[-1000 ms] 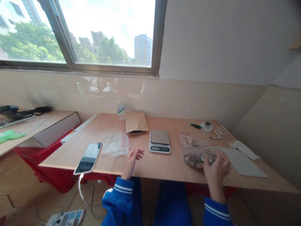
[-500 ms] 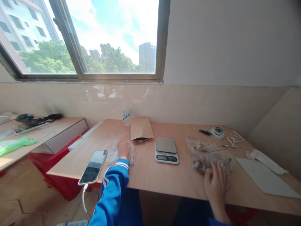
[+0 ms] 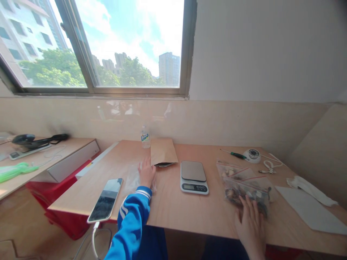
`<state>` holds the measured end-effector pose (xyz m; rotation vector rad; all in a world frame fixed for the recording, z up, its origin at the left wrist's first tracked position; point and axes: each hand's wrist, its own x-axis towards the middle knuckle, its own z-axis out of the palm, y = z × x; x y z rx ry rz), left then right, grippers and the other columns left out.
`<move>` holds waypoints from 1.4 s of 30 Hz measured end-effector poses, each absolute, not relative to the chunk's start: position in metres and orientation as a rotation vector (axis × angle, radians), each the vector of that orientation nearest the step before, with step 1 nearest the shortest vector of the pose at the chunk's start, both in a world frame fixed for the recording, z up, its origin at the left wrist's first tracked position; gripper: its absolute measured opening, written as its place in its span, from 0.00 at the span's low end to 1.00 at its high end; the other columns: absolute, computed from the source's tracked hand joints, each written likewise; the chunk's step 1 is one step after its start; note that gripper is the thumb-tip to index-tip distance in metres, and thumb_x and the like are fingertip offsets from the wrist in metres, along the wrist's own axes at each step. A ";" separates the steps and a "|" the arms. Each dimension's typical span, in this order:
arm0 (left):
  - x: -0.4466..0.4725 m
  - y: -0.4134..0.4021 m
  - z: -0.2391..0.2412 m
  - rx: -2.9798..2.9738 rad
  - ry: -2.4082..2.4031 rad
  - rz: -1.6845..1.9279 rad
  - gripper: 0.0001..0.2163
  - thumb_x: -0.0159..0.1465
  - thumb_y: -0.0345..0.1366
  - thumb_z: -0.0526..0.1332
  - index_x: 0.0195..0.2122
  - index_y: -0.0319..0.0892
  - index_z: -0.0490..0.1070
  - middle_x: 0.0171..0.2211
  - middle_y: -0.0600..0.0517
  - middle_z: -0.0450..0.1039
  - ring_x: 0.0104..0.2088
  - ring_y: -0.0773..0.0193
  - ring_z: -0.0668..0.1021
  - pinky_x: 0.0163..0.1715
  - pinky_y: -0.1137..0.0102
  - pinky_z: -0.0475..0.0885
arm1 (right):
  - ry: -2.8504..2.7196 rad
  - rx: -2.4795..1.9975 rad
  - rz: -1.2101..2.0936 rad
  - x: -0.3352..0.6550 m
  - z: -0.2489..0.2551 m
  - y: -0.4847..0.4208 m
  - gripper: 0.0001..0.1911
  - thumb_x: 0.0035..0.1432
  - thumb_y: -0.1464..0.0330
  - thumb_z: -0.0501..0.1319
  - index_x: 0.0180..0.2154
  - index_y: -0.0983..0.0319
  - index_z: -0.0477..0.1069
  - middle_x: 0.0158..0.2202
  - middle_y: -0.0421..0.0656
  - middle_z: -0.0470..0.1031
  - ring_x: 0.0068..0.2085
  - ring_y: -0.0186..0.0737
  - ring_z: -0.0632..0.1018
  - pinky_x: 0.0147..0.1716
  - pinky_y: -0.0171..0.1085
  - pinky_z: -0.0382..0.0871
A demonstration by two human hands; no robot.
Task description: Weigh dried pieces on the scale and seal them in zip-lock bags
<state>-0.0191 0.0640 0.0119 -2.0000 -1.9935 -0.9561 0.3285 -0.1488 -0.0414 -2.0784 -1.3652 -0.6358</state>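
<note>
My left hand (image 3: 146, 172) lies flat, fingers stretched out, on a pile of empty clear zip bags (image 3: 135, 177) left of centre on the wooden table (image 3: 179, 211). My right hand (image 3: 249, 220) rests with fingers extended on the near edge of a filled zip bag (image 3: 245, 193) of brownish pieces at the right; more filled bags (image 3: 233, 171) lie just behind it. Between the hands stands a small digital kitchen scale (image 3: 193, 176). A brown paper envelope (image 3: 163, 151) covers a dark dish just beyond my left hand.
A phone (image 3: 105, 199) on a charging cable lies at the table's left front edge. A water bottle (image 3: 145, 137) stands at the back. A green screwdriver (image 3: 233, 154), a round white device (image 3: 252, 155), white cables, a cloth (image 3: 309, 185) and a grey sheet (image 3: 309, 213) occupy the right side. A second desk (image 3: 40, 159) stands left.
My left hand reached forward from the table's near edge onto the empty clear bags and stays there. My right hand slid slightly back along the filled bag. The view tilted up a little.
</note>
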 end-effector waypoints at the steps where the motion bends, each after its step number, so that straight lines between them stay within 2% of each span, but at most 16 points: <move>1: -0.016 0.067 0.014 -2.077 -1.955 -0.923 0.23 0.61 0.32 0.50 0.58 0.39 0.57 0.60 0.42 0.58 0.61 0.54 0.59 0.59 0.56 0.49 | -1.367 -2.078 -0.636 0.328 -0.041 -0.149 0.27 0.58 0.67 0.44 0.58 0.67 0.57 0.59 0.54 0.60 0.61 0.56 0.59 0.54 0.57 0.57; 3: -0.011 0.074 0.014 -2.214 -1.946 -0.836 0.22 0.60 0.32 0.52 0.57 0.42 0.60 0.60 0.44 0.58 0.60 0.54 0.61 0.57 0.57 0.53 | -1.365 -2.070 -0.637 0.328 -0.041 -0.149 0.27 0.58 0.67 0.44 0.58 0.67 0.58 0.59 0.53 0.60 0.61 0.55 0.58 0.54 0.56 0.56; 5: -0.008 0.081 0.011 -2.264 -1.983 -0.800 0.18 0.60 0.32 0.52 0.52 0.44 0.65 0.57 0.46 0.63 0.56 0.55 0.66 0.54 0.58 0.58 | -1.362 -2.047 -0.626 0.330 -0.042 -0.150 0.26 0.58 0.67 0.45 0.57 0.67 0.59 0.59 0.53 0.60 0.61 0.55 0.58 0.55 0.56 0.55; 9: -0.006 0.087 0.000 -2.166 -1.923 -1.002 0.13 0.63 0.35 0.51 0.46 0.48 0.70 0.50 0.50 0.72 0.49 0.58 0.72 0.47 0.63 0.64 | -1.285 -1.916 -0.544 0.325 -0.036 -0.152 0.24 0.59 0.65 0.45 0.54 0.65 0.63 0.57 0.53 0.63 0.61 0.55 0.59 0.56 0.58 0.52; 12: -0.007 0.083 -0.002 -2.043 -1.673 -1.174 0.11 0.63 0.39 0.53 0.42 0.48 0.73 0.39 0.51 0.77 0.41 0.59 0.75 0.40 0.65 0.64 | -1.186 -1.657 -0.334 0.296 -0.016 -0.145 0.20 0.59 0.65 0.47 0.48 0.66 0.67 0.50 0.55 0.70 0.54 0.51 0.68 0.52 0.53 0.61; 14: -0.008 0.077 0.000 -1.983 -1.469 -1.251 0.10 0.62 0.39 0.55 0.40 0.49 0.75 0.32 0.52 0.77 0.34 0.61 0.75 0.36 0.66 0.64 | -1.264 -1.531 -0.057 0.260 0.005 -0.132 0.18 0.61 0.67 0.46 0.47 0.63 0.68 0.46 0.51 0.73 0.49 0.46 0.73 0.49 0.48 0.66; 16: -0.010 0.069 0.003 -1.968 -1.285 -1.304 0.08 0.61 0.37 0.57 0.38 0.48 0.75 0.27 0.53 0.76 0.29 0.63 0.74 0.33 0.68 0.63 | -1.527 -1.376 0.207 0.216 0.023 -0.111 0.18 0.62 0.70 0.45 0.49 0.61 0.67 0.50 0.48 0.71 0.52 0.41 0.71 0.52 0.44 0.65; 18: -0.011 0.061 0.005 -1.966 -1.158 -1.346 0.06 0.60 0.36 0.59 0.36 0.47 0.75 0.24 0.54 0.75 0.27 0.64 0.73 0.32 0.69 0.63 | -1.727 -1.256 0.238 0.174 0.032 -0.086 0.21 0.62 0.73 0.45 0.54 0.61 0.64 0.56 0.47 0.66 0.58 0.40 0.65 0.56 0.44 0.61; 21: -0.012 0.052 0.005 -1.896 -1.129 -1.413 0.05 0.60 0.35 0.59 0.35 0.45 0.74 0.23 0.54 0.73 0.26 0.65 0.73 0.31 0.69 0.64 | -1.900 -1.274 0.124 0.126 0.017 -0.054 0.27 0.57 0.79 0.45 0.58 0.68 0.59 0.61 0.49 0.58 0.64 0.46 0.54 0.59 0.49 0.56; 23: -0.013 0.049 0.004 -1.815 -1.194 -1.461 0.05 0.60 0.34 0.58 0.31 0.43 0.73 0.22 0.54 0.72 0.25 0.65 0.72 0.29 0.69 0.63 | -1.938 -1.335 0.087 0.107 -0.002 -0.043 0.28 0.54 0.81 0.45 0.57 0.69 0.60 0.60 0.51 0.60 0.63 0.47 0.56 0.58 0.49 0.58; 26: -0.015 0.052 0.000 -1.738 -1.268 -1.518 0.08 0.61 0.34 0.57 0.25 0.42 0.68 0.19 0.54 0.69 0.23 0.65 0.71 0.28 0.69 0.63 | -1.966 -1.405 0.052 0.092 -0.018 -0.041 0.26 0.56 0.80 0.45 0.56 0.67 0.62 0.56 0.51 0.65 0.59 0.46 0.63 0.56 0.48 0.62; 31: -0.018 0.057 -0.004 -1.745 -1.264 -1.564 0.07 0.61 0.35 0.57 0.26 0.43 0.67 0.20 0.54 0.70 0.24 0.64 0.71 0.28 0.68 0.63 | -1.986 -1.531 -0.069 0.086 0.023 -0.030 0.19 0.59 0.78 0.48 0.48 0.67 0.70 0.50 0.54 0.70 0.56 0.47 0.66 0.56 0.46 0.61; 34: -0.019 0.057 -0.005 -1.750 -1.280 -1.595 0.07 0.61 0.35 0.57 0.26 0.43 0.67 0.21 0.53 0.70 0.24 0.64 0.71 0.28 0.68 0.63 | -2.083 -1.629 -0.102 0.081 0.047 -0.005 0.18 0.59 0.78 0.49 0.50 0.68 0.68 0.50 0.55 0.70 0.52 0.48 0.69 0.52 0.44 0.63; 38: -0.019 0.056 -0.004 -1.743 -1.294 -1.630 0.07 0.61 0.35 0.57 0.25 0.43 0.67 0.20 0.53 0.70 0.23 0.64 0.71 0.28 0.68 0.64 | -2.073 -1.912 0.044 0.068 0.045 0.032 0.18 0.59 0.78 0.48 0.47 0.69 0.69 0.45 0.56 0.73 0.45 0.50 0.74 0.46 0.46 0.65; 42: -0.017 0.057 -0.003 -1.778 -1.322 -1.581 0.09 0.61 0.35 0.56 0.23 0.43 0.66 0.19 0.54 0.68 0.23 0.64 0.71 0.28 0.68 0.63 | -2.031 -1.972 0.079 0.059 0.030 0.045 0.17 0.59 0.79 0.47 0.43 0.69 0.72 0.40 0.56 0.75 0.42 0.50 0.75 0.44 0.46 0.65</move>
